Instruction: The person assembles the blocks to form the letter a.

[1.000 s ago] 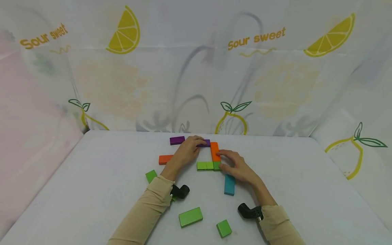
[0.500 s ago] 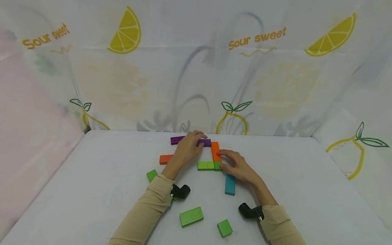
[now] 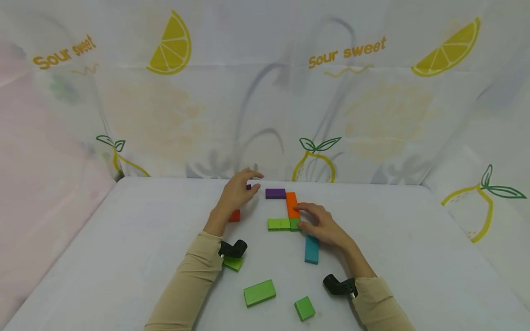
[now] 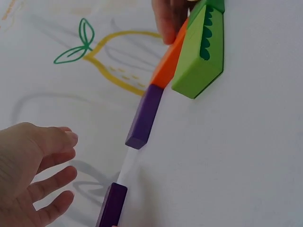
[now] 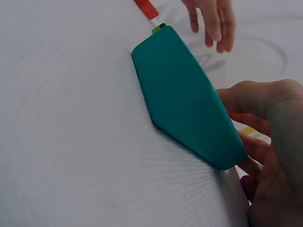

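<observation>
My left hand (image 3: 239, 191) hovers over the back of the table, fingers apart and holding nothing. Behind it a dark purple block (image 4: 111, 205) is mostly hidden in the head view. To its right lies a violet block (image 3: 275, 193), whose end meets an upright-running orange block (image 3: 291, 204). Below these, a light green block (image 3: 279, 224) with scalloped dark markings adjoins a small green block (image 3: 294, 224). My right hand (image 3: 325, 226) rests its loosely bent fingertips at the orange block's right edge, the thumb by the small green block. Just under that hand sits a teal block (image 5: 180, 94).
A red-orange block (image 3: 234, 215) shows partly behind the left wrist, and a green block (image 3: 233, 263) lies under the left wrist camera. Nearer the front are a long green block (image 3: 259, 293) and a green cube (image 3: 304, 308). A printed cloth backs the white table (image 3: 124, 257).
My left hand has moved left, away from the violet block, and now covers most of the dark purple one. The right hand has stayed in place at the orange and green blocks.
</observation>
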The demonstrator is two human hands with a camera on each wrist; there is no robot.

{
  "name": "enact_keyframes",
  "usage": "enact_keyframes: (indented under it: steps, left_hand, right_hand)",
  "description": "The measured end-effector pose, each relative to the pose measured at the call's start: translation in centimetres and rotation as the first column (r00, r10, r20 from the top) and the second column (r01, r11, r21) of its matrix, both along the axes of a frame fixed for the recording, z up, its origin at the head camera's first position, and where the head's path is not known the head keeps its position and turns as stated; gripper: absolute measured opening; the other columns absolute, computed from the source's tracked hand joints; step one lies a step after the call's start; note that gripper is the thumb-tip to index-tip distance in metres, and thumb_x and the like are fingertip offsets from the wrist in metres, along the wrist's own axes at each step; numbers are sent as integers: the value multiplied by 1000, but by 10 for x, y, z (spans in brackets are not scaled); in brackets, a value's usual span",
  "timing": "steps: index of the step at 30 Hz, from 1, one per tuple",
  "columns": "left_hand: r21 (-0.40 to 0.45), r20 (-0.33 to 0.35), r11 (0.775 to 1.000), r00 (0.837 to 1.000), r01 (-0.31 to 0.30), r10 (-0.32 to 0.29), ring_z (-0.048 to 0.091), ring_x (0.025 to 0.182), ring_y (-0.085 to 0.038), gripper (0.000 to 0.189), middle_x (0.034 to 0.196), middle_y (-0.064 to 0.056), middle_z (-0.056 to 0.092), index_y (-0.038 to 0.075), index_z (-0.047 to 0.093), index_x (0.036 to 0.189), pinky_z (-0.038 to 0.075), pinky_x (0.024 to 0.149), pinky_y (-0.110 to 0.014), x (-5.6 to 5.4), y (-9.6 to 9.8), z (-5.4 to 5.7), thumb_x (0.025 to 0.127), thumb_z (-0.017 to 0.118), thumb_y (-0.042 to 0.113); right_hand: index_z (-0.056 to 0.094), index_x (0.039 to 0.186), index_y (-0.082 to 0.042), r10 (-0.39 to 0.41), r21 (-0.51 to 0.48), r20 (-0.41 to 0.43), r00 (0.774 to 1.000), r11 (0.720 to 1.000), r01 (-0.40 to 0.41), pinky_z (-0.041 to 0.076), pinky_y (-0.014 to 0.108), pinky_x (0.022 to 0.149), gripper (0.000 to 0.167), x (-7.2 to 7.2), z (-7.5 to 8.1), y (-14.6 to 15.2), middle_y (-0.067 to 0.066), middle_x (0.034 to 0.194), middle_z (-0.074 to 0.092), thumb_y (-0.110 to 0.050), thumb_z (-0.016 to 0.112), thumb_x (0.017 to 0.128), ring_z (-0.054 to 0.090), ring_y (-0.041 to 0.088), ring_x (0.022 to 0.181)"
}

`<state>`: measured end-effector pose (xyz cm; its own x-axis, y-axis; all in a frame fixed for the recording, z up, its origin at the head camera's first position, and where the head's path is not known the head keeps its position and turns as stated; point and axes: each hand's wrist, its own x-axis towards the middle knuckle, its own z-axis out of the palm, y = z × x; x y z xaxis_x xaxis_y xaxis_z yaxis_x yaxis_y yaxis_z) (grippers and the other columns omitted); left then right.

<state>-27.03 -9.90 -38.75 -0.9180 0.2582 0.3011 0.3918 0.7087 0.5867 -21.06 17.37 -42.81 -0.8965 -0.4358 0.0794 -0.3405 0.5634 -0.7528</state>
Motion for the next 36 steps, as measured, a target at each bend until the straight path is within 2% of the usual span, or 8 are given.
enact_keyframes:
  steps: [3,7,11,15,19,24,32,36]
  left_hand:
    - [16,-4,1000,1000,-5,5,59,112,-27,27,125,-10,61,11,66,116,49,92,-46,0,-5,0,89,64,13]
    - [-1,-11,1000,999,-32,32,58,112,-28,26,123,-10,61,11,67,114,48,92,-45,-1,-8,-3,88,64,13]
    - [-50,-30,996,997,-68,67,57,113,-34,26,121,-12,62,11,68,112,46,93,-51,-1,-12,-7,86,66,13]
    - [-72,-14,993,995,-96,95,54,116,-38,28,123,-12,61,12,67,114,41,93,-59,-4,-17,-13,87,65,15]
    - [-63,1,995,997,-80,81,53,117,-39,30,125,-14,59,11,65,116,41,93,-61,-7,-23,-18,87,63,15]
    - [-43,40,997,997,-63,64,53,118,-37,32,127,-15,57,11,64,119,42,98,-56,-7,-27,-20,87,64,16]
    - [-90,99,994,993,-57,66,54,114,-34,33,127,-16,56,12,63,120,44,96,-53,-4,-31,-23,87,61,15]
    - [-93,100,994,993,-57,66,55,111,-33,32,125,-15,58,11,64,118,45,95,-52,-3,-33,-25,86,61,13]
  right_hand:
    - [52,132,-18,1,-4,1,1000,1000,-1,14,64,109,44,0,0,0,9,145,43,-26,61,90,31,36,136]
    - [52,133,-19,1,-3,-2,1000,1000,-1,14,63,109,44,1,0,0,8,145,44,-27,61,90,31,35,136]
    - [52,133,-18,8,-6,-4,1000,1000,-8,12,62,109,44,1,0,0,9,145,44,-27,61,90,30,35,136]
    - [52,133,-18,9,-6,-3,1000,1000,-9,12,62,110,45,2,1,0,8,145,43,-27,61,91,30,35,137]
    - [52,133,-18,7,-4,-8,1000,1000,-7,12,63,110,44,2,2,0,8,145,44,-27,61,91,31,35,136]
    - [52,133,-18,11,-4,-11,1000,1000,-11,13,63,109,44,2,2,-1,9,145,44,-26,61,90,31,35,136]
    - [53,132,-19,10,-6,-9,1000,1000,-10,13,63,109,42,1,0,1,9,144,45,-27,61,91,31,35,136]
    - [54,131,-17,15,-16,-8,1000,1000,-15,11,63,109,42,1,0,0,10,144,44,-26,61,91,30,36,136]
